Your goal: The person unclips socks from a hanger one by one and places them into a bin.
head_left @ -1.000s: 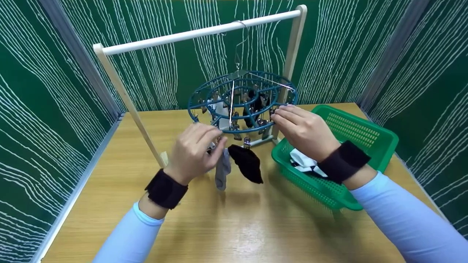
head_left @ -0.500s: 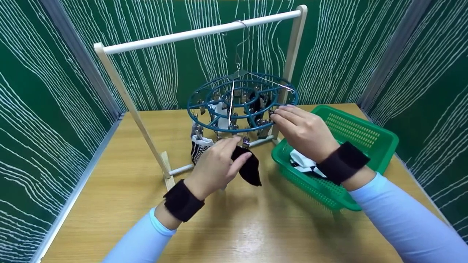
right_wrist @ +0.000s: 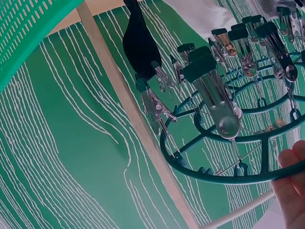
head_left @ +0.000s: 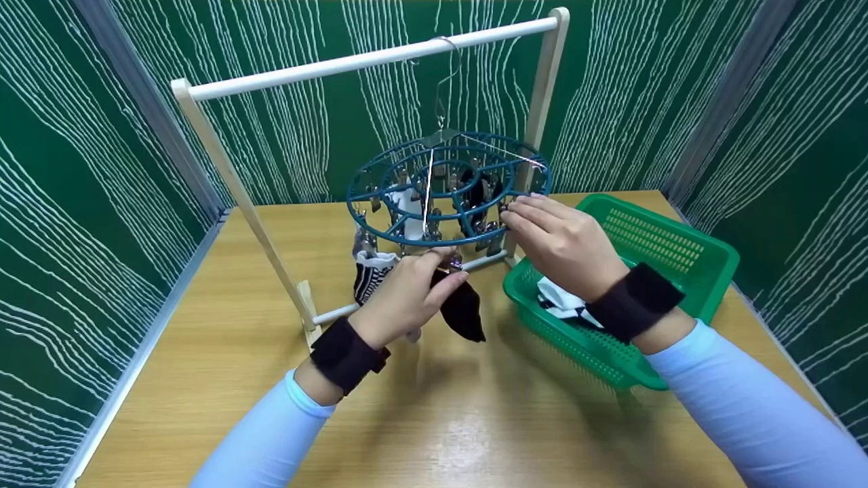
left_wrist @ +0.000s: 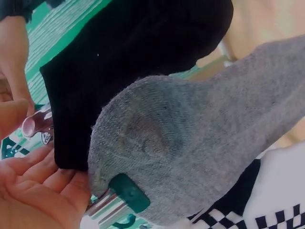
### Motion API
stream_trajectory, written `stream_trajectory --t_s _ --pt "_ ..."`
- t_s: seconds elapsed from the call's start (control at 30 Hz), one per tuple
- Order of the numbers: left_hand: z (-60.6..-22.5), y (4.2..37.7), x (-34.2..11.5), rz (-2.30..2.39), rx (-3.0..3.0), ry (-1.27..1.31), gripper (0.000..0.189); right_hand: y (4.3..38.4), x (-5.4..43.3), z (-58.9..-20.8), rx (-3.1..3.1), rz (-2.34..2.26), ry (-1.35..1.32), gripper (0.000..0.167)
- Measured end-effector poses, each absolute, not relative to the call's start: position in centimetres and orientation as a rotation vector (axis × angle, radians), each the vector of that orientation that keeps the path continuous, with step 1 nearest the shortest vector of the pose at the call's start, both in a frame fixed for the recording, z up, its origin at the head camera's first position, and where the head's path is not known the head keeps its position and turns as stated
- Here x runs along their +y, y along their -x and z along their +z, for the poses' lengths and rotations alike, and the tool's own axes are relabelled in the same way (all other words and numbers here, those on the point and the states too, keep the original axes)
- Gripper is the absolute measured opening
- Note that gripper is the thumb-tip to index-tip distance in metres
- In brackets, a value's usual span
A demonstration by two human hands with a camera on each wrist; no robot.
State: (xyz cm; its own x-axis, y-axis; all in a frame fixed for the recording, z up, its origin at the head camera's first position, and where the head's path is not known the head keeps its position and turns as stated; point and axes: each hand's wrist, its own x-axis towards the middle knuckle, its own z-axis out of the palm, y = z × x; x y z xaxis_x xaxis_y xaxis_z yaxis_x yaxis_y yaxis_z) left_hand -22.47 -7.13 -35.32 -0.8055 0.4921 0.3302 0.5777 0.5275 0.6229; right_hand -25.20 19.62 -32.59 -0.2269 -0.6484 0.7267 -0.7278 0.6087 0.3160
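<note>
My right hand (head_left: 566,240) pinches the rim of a round blue-green clip hanger (head_left: 400,240); its fingertips (right_wrist: 288,191) show on the rim in the right wrist view. Below the hanger's front edge, my left hand (head_left: 407,291) has its thumb and fingers apart around a metal clip (left_wrist: 39,123). That clip holds a black sock (head_left: 462,312) by its cuff, and the left fingers (left_wrist: 43,176) lie against the cuff's edge. Close by, a grey sock (left_wrist: 190,129) hangs from another clip (left_wrist: 116,200). A black-and-white patterned sock (head_left: 371,274) hangs farther left, partly behind the left hand.
A wooden stand with a white bar (head_left: 366,61) carries the hanger by its hook. On the right, a green basket (head_left: 685,291) holds white and black items (head_left: 563,298). More socks and several bare clips (right_wrist: 245,59) hang from the hanger. Green walls surround the wooden table (head_left: 224,379).
My left hand has moved right, from the grey sock's clip to the black sock's clip, uncovering the patterned sock. My right hand has stayed on the rim.
</note>
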Motion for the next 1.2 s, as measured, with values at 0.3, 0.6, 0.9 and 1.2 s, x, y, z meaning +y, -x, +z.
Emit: stream_trajectory --t_s 0.3,0.6,0.9,1.2 --pt "-35.4 22.8 -7.0 -1.286 -2.525 0.908 0.028 25.2 19.6 -32.7 -1.938 0.113 -1.089 0.026" --pt "-35.4 22.7 -7.0 -1.267 -2.508 0.839 0.026 24.6 19.6 -33.0 -1.950 0.169 -1.074 0.035" --pt "-35.5 22.5 -7.0 -1.241 -2.480 0.827 0.027 22.6 19.6 -34.7 -1.944 0.468 -0.828 0.034" --pt "-35.7 22.6 -6.9 -1.250 -2.448 0.836 0.028 20.8 19.6 -37.6 -2.130 0.600 -0.715 0.026"
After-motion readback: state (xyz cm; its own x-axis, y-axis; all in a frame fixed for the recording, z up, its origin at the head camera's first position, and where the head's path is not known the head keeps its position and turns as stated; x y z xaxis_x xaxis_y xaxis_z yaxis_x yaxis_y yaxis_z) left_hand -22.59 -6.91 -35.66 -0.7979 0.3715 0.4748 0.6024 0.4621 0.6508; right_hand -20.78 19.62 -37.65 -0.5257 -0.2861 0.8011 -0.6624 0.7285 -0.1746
